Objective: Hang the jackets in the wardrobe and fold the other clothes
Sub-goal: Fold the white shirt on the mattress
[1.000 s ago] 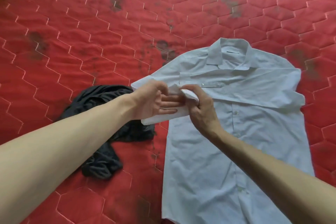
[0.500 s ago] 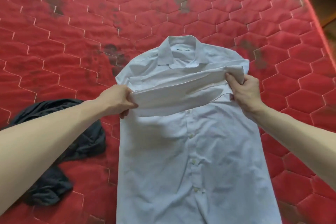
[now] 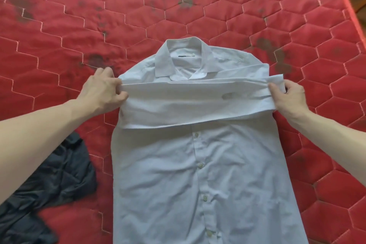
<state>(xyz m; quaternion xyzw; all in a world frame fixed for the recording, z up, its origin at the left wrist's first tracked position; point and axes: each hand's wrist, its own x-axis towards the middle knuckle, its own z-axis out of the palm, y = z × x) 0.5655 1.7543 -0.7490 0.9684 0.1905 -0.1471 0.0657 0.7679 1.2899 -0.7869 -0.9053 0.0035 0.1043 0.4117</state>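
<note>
The sleeve point(image 3: 198, 103), now lowered across the shirt point(image 3: 198, 174), is being gripped by left hand point(image 3: 103, 91) and right hand point(image 3: 287, 98); folding is advancing.

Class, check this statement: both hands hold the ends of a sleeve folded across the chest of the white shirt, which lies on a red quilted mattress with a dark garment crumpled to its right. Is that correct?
One detail is wrong. The head view shows the dark garment crumpled to the left of the white shirt, not the right. The rest holds: the left hand and right hand hold the sleeve ends across the chest, on the red quilted mattress.
</note>
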